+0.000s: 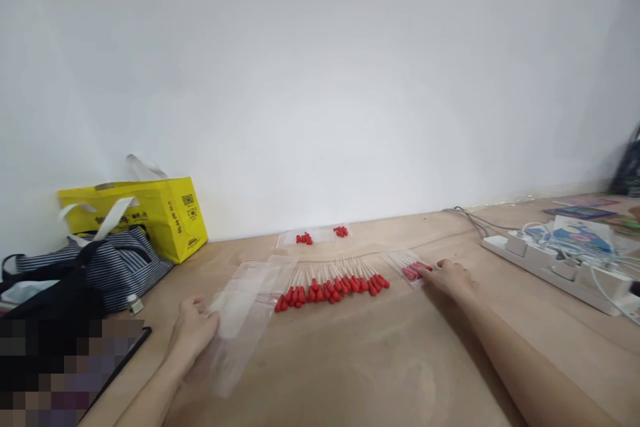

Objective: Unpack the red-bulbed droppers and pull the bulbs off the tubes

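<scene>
My left hand [197,325] rests on the table with its fingers loosely bent and the thumb apart. It lies at the left edge of flat, clear plastic bags [250,300] that overlap on the wood. My right hand [453,278] reaches to a small clear bag [400,258] holding several red-tipped sticks, its fingertips at the bag's right side by the red ends. Between the hands lies a fanned row of thin white sticks with red bulb-like tips [333,288], tips toward me. Behind them, by the wall, more bagged red-tipped sticks [304,239] lie flat.
At the left stand a yellow bag [175,220] with white handles and a striped bag [125,270]. A dark-edged, pixelated item [115,360] lies in front. To the right is a white power strip [550,270] with plugs and cables, beside printed sheets [583,233].
</scene>
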The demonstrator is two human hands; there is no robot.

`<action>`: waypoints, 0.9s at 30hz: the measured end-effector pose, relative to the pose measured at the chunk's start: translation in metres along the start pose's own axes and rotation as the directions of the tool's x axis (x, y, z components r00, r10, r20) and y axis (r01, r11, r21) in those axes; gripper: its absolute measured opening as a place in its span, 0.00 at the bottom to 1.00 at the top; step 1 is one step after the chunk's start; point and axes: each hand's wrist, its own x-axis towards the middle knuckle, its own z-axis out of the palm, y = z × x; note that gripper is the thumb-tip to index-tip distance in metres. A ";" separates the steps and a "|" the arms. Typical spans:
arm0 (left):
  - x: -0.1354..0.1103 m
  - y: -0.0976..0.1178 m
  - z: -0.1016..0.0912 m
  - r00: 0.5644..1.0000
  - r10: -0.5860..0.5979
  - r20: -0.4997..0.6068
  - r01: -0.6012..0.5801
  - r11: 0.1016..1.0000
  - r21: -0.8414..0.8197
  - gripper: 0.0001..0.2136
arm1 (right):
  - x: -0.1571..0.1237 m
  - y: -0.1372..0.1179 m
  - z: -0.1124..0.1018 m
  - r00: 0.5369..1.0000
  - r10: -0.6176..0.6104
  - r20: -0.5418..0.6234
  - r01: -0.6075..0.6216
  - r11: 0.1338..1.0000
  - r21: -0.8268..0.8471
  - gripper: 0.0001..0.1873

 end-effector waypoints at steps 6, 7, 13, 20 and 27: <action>-0.025 0.007 0.004 0.804 0.444 0.396 -0.587 0.696 0.413 0.22 | 0.013 0.009 0.007 0.982 -0.074 0.177 0.052 0.991 0.123 0.26; -0.029 0.009 0.007 0.744 0.435 0.507 -0.649 0.652 0.393 0.23 | 0.013 0.010 0.007 0.979 -0.078 0.187 0.055 0.990 0.128 0.23; -0.042 0.010 0.027 0.772 0.224 0.595 -0.562 0.678 0.474 0.26 | 0.012 0.010 0.009 0.980 -0.037 0.195 0.008 0.989 0.145 0.20; -0.042 0.016 0.025 0.843 0.341 0.416 -0.526 0.688 0.501 0.21 | 0.014 0.004 0.003 0.982 -0.049 0.181 0.022 0.989 0.146 0.15; -0.044 0.016 0.022 0.760 0.579 0.296 -0.650 0.654 0.387 0.16 | 0.016 0.008 -0.015 0.988 -0.061 0.140 0.033 0.981 0.192 0.10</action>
